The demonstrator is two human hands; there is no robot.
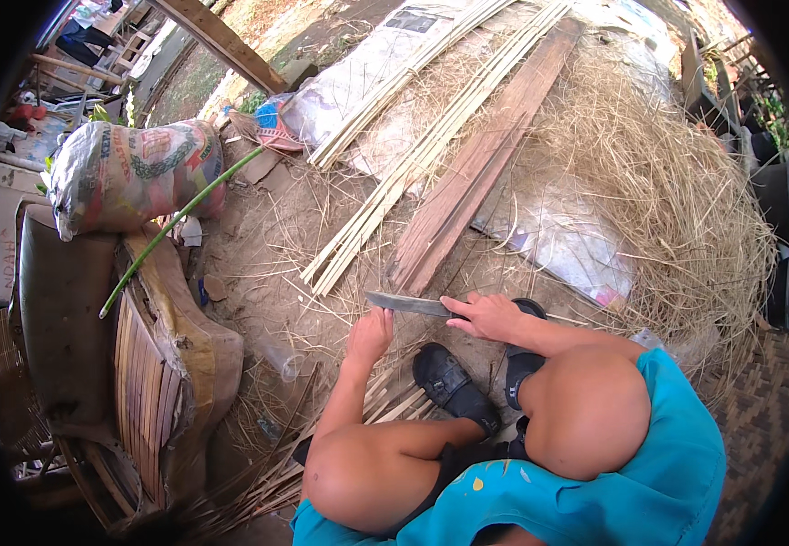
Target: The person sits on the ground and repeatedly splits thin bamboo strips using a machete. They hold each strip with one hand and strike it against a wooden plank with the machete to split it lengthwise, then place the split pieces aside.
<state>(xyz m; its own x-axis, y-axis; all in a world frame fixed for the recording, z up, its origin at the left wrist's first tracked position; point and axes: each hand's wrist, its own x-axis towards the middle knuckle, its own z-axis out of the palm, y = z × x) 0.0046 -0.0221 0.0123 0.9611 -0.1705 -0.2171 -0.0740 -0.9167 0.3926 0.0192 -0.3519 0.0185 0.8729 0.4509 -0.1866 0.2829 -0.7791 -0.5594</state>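
Right hand (490,318) wrapped round knife (408,303), handle hidden; left hand (372,337) curled beside it, can't tell what's held.

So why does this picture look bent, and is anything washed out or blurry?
In the head view, the fisheye lens bends straight edges near the black rim; there too, daylight washes out the pale sheet toward the top, and sticks at lower left look soft.
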